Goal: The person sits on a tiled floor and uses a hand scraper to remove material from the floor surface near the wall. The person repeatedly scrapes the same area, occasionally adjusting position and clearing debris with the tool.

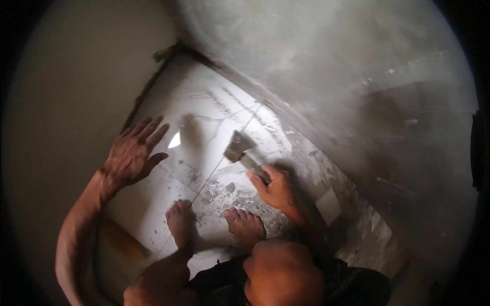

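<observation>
In my right hand [278, 188] is the short handle of a hatchet [240, 147], its flared, grey-smeared head pointing away from me. The head is over the pale tiled floor [204, 132], near a joint between tiles; whether it touches is unclear. My left hand [130, 155] is open, with fingers spread and nothing in it. It is beside the left wall [76, 102], and I cannot tell if the palm presses on anything. Grey mortar crumbs [229, 191] and dust lie between the hatchet and my bare feet [244, 224].
Along the right runs a grey plastered wall [357, 76], meeting the left wall in a far corner with a dark, rough edge. A pale square piece [328, 205] lies beside my right forearm, near the right wall's foot. My knees fill the near side.
</observation>
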{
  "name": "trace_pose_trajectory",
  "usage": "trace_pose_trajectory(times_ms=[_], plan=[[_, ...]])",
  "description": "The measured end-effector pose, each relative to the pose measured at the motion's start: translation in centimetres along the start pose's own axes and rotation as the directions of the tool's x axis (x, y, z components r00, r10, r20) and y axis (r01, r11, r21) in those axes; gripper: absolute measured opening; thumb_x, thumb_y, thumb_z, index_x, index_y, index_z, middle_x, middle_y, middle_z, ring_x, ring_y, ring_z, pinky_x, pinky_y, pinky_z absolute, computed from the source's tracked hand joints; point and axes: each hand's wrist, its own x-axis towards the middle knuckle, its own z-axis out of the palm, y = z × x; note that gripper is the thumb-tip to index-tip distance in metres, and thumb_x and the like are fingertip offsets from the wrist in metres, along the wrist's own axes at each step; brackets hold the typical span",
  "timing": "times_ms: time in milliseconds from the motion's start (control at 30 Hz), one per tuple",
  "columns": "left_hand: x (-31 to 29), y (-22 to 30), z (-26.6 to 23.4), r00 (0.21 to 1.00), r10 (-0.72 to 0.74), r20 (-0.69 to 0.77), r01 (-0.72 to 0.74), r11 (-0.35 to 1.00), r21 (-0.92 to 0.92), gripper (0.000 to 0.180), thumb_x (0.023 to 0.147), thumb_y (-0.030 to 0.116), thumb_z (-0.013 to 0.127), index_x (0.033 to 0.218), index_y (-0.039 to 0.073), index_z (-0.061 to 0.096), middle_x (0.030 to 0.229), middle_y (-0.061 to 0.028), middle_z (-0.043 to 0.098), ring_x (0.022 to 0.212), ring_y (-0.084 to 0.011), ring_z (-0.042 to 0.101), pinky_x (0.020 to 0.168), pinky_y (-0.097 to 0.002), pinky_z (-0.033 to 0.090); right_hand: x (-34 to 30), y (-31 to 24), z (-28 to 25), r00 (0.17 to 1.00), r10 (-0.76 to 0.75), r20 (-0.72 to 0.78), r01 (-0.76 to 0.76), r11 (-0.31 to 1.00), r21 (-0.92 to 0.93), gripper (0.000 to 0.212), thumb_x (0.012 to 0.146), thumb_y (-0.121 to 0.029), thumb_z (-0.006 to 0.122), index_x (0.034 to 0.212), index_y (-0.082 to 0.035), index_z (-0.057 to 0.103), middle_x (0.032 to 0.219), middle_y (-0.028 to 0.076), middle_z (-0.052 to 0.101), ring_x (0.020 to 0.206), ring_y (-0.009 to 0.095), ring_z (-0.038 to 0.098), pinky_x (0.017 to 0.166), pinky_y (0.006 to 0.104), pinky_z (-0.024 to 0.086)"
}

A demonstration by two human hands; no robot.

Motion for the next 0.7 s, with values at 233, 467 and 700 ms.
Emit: trace_pose_trajectory(times_ms=[233,467,700], plan=[[14.5,3.2,10.5,0.903,0.136,-0.408,-0.22,0.961,-0.168,0.077,0.102,0.053,0.046,0.16,0.007,0.025,0.165,-0.0201,0.023,0.151,-0.0395,0.025,0.122,-0.0499,0.026,-1.5,-0.3,3.4,0.989,0.126,-0.073,-0.119,0.988,0.096,0.035,0.093,-0.031,0.075,0.094,0.003,0.067,0.071,0.017,0.065,0.061,0.017,0.059,0.06,0.0379,0.049],[21.4,4.7,10.2,0.835,0.205,-0.51,-0.222,0.975,0.029,0.084,0.1,0.058,0.044,0.16,0.003,0.021,0.164,-0.0202,0.024,0.152,-0.0379,0.021,0.125,-0.0477,0.017,-4.3,-4.6,2.0,0.952,0.188,-0.241,-0.15,0.975,0.167,0.031,0.093,-0.028,0.075,0.098,0.003,0.07,0.068,0.013,0.065,0.06,0.012,0.055,0.055,0.0336,0.045],[22.2,18.1,12.3,0.816,0.117,-0.566,-0.217,0.97,-0.113,0.09,0.101,0.056,0.046,0.157,-0.008,0.018,0.163,-0.0292,0.018,0.153,-0.0425,0.015,0.125,-0.0499,0.016,-11.7,-6.1,0.4,0.817,0.224,-0.532,-0.18,0.974,0.134,0.03,0.093,-0.026,0.076,0.098,0.003,0.072,0.071,0.01,0.068,0.062,0.01,0.056,0.056,0.0318,0.046]])
